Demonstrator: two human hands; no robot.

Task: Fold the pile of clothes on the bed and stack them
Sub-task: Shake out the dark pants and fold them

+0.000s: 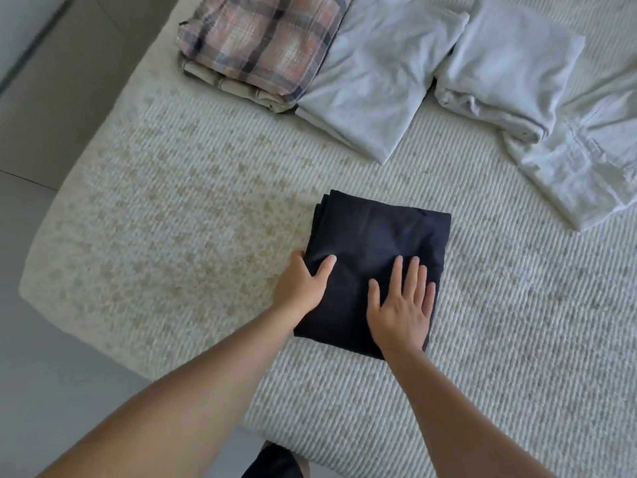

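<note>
Dark garment (375, 257), folded at frame centre, lies long axis toward the stack (262, 46) at upper left; left hand (303, 288) pinches its left edge, right hand (401, 305) presses flat, nearer hand being the left.

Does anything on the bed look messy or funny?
Mostly tidy. The dark folded garment lies flat under both hands, and the plaid piece sits on a neat stack. Only the pale grey garment at the far right looks rumpled, bunched in the middle and not folded yet.
</note>
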